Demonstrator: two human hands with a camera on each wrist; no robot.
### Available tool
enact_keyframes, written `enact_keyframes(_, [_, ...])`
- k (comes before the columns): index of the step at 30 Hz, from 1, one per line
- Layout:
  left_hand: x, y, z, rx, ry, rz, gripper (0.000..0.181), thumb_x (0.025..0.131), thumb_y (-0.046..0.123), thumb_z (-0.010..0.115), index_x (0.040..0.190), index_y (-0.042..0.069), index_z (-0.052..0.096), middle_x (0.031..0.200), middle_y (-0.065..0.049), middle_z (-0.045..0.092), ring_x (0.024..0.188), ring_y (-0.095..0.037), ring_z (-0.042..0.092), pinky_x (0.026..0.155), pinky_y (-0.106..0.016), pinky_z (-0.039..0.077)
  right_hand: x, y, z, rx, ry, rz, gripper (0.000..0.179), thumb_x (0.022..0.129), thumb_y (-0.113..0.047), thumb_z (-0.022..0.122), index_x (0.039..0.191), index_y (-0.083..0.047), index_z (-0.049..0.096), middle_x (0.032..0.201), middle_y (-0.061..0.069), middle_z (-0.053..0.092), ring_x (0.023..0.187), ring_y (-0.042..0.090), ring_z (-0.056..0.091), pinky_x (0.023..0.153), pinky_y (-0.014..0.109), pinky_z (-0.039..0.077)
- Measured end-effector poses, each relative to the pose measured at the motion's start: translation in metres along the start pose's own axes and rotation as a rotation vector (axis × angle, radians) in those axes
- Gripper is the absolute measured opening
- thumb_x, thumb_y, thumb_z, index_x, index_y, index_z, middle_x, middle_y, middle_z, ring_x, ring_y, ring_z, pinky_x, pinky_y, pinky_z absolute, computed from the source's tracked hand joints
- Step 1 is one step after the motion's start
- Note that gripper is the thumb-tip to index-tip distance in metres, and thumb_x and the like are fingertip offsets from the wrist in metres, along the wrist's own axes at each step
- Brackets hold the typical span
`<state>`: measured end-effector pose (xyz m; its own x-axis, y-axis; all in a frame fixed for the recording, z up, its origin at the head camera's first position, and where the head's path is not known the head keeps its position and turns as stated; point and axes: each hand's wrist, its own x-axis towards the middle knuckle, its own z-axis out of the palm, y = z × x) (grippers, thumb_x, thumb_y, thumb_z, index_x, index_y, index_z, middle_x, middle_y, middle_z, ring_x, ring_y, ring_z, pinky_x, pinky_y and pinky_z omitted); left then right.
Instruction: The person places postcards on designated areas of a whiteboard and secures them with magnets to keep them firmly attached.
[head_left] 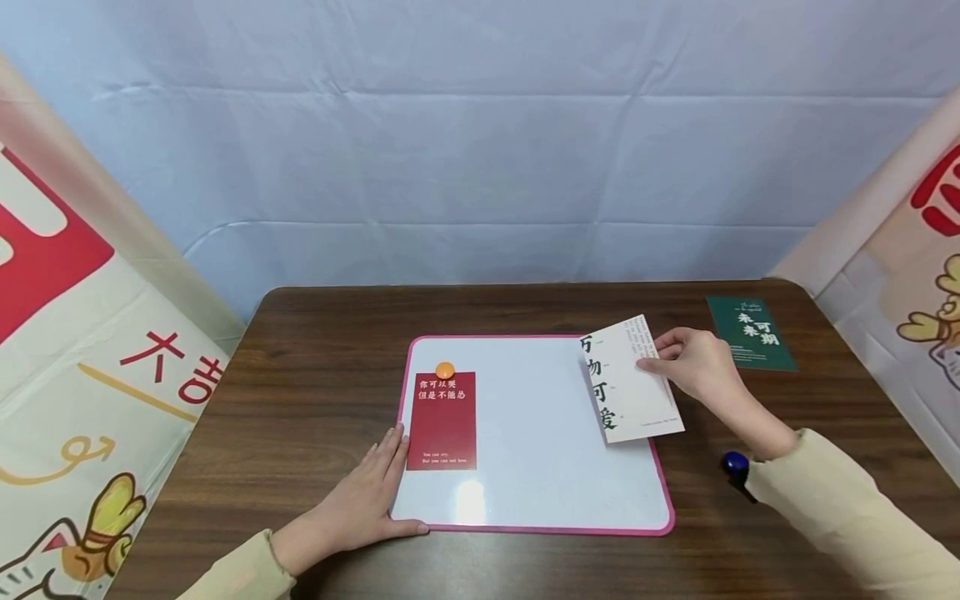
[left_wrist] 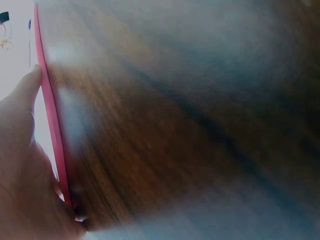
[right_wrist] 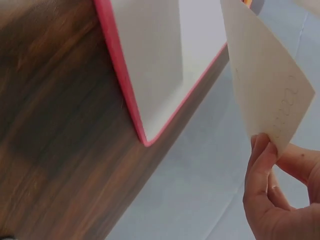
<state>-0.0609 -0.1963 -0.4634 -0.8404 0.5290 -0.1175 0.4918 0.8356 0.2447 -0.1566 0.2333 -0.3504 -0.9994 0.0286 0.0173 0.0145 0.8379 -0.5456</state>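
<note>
My right hand (head_left: 697,360) pinches a white card (head_left: 633,383) with large dark characters by its right edge. It is held over the right part of a pink-edged whiteboard (head_left: 555,450); in the right wrist view the card (right_wrist: 265,75) stands tilted, its underside showing above the board (right_wrist: 150,65). At the board's left edge rests my left hand (head_left: 363,492), fingers straight along the side and thumb at the bottom edge. A red card (head_left: 444,433) lies on the board's left, with an orange round magnet (head_left: 445,370) at its top edge.
A green card (head_left: 752,333) lies at the table's back right. Beside the right sleeve is a blue round magnet (head_left: 735,462), with a dark item partly under the sleeve. The brown wooden table (head_left: 525,567) meets a pale cloth backdrop (head_left: 480,183) behind.
</note>
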Motion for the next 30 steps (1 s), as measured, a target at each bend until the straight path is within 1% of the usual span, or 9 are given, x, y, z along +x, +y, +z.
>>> enact_keyframes(4, [0.000,0.001,-0.001,-0.001,0.000,-0.002,0.112,0.070,0.079,0.042,0.144,-0.001,0.016,0.152,-0.015,0.009,0.138,-0.027,0.012,0.107,-0.043,0.024,0.000,-0.005,0.006,0.040,-0.024,0.027,0.037,0.075,-0.023,0.074,0.092,0.006,0.060,0.078,0.018,0.067,0.065,0.022,0.060,0.051,0.027,0.042])
enact_keyframes(12, [0.001,0.001,-0.001,-0.006,0.002,0.001,0.112,0.071,0.079,0.042,0.144,-0.001,0.016,0.151,-0.015,0.010,0.137,-0.028,0.013,0.107,-0.043,0.024,0.001,-0.013,0.022,0.095,-0.070,0.069,0.040,0.076,-0.028,0.073,0.097,0.005,0.061,0.084,0.017,0.068,0.075,0.025,0.062,0.058,0.028,0.045])
enact_keyframes(16, [0.000,0.000,0.000,0.000,0.004,0.004,0.112,0.071,0.079,0.042,0.144,-0.002,0.017,0.151,-0.016,0.011,0.137,-0.029,0.014,0.107,-0.043,0.025,0.002,-0.015,0.030,0.141,-0.091,0.093,0.043,0.075,-0.030,0.074,0.097,0.004,0.060,0.086,0.017,0.068,0.077,0.024,0.062,0.058,0.027,0.045])
enact_keyframes(20, [0.000,0.001,0.000,-0.007,0.004,0.006,0.111,0.071,0.079,0.043,0.143,-0.002,0.017,0.151,-0.016,0.011,0.137,-0.029,0.014,0.106,-0.044,0.025,0.002,-0.017,0.037,0.189,-0.119,0.128,0.045,0.074,-0.031,0.075,0.099,0.003,0.059,0.086,0.015,0.068,0.075,0.020,0.060,0.058,0.026,0.045])
enact_keyframes(23, [0.000,0.001,0.000,-0.013,0.007,0.006,0.111,0.071,0.078,0.043,0.143,-0.002,0.017,0.151,-0.016,0.011,0.137,-0.029,0.014,0.106,-0.044,0.025,0.002,-0.019,0.042,0.224,-0.137,0.149,0.046,0.073,-0.030,0.076,0.099,0.004,0.059,0.083,0.013,0.068,0.070,0.017,0.059,0.057,0.025,0.046])
enact_keyframes(30, [0.000,0.000,0.002,-0.006,0.022,0.011,0.112,0.071,0.079,0.043,0.143,-0.002,0.018,0.151,-0.015,0.011,0.137,-0.029,0.015,0.106,-0.044,0.026,0.001,-0.026,0.053,0.283,-0.174,0.159,0.045,0.071,-0.027,0.078,0.097,0.004,0.058,0.077,0.008,0.068,0.065,0.012,0.061,0.057,0.026,0.047])
